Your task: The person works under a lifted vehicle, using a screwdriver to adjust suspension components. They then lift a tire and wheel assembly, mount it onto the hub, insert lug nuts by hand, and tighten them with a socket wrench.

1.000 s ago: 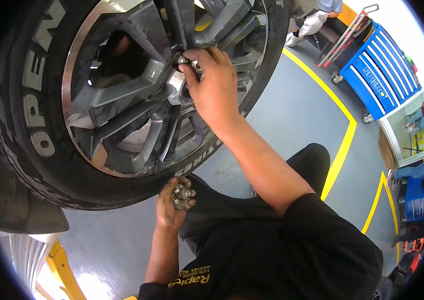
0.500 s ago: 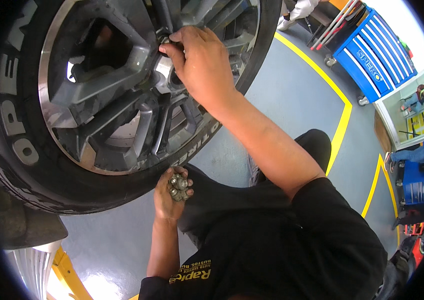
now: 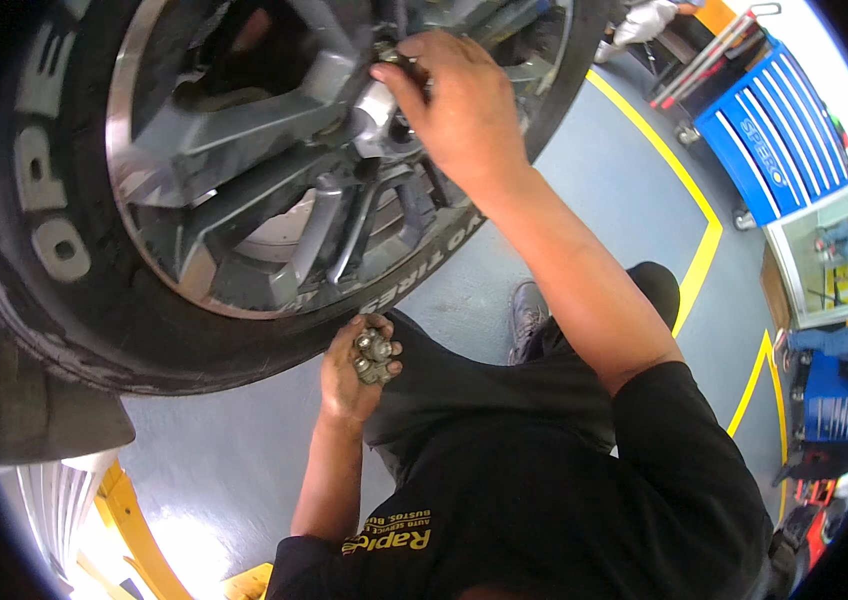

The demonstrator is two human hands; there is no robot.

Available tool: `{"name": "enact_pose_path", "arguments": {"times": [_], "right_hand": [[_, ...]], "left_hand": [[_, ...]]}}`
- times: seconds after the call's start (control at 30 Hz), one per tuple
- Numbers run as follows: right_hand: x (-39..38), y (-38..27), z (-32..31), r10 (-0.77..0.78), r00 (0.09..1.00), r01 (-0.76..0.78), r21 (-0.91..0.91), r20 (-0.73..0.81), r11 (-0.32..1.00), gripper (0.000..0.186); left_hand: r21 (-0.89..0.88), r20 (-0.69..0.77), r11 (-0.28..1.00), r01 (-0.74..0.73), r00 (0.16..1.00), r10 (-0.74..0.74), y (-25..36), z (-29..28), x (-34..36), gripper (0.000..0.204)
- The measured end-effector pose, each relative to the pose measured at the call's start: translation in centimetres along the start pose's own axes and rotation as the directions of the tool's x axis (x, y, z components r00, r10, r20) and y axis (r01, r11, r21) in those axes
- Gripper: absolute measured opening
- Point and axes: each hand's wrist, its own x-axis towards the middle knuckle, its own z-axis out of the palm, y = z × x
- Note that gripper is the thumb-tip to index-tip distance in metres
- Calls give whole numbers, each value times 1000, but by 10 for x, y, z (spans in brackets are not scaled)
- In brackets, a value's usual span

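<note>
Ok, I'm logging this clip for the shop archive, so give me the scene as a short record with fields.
Right hand: fingertips at the hub of the grey spoked alloy wheel, pinching a small metal lug nut
Left hand: closed around a cluster of metal lug nuts
Tyre: black rubber tyre, white lettering
Floor: grey floor, yellow lines
Background: blue tool cabinet

The wheel (image 3: 244, 180) runs off the top edge; right-hand fingers (image 3: 399, 85) hide its hub.

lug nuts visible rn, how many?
About 4: roughly three bunched in the left hand as lug nuts, one at the right hand fingers by the wheel hub. More may be hidden.
</note>
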Motion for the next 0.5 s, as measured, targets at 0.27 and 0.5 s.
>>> {"name": "enact_pose_path", "arguments": {"times": [0.27,0.5], "right_hand": [[5,-6,-8,25,994,-21,-36,108,999,23],[4,-4,-14,-47,972,59,-42,231,997,28]], "left_hand": [[-40,-17,999,-15,1000,14,1,-5,1,29],[-2,-70,1000,23,997,-23,-5,3,0,26]]}}
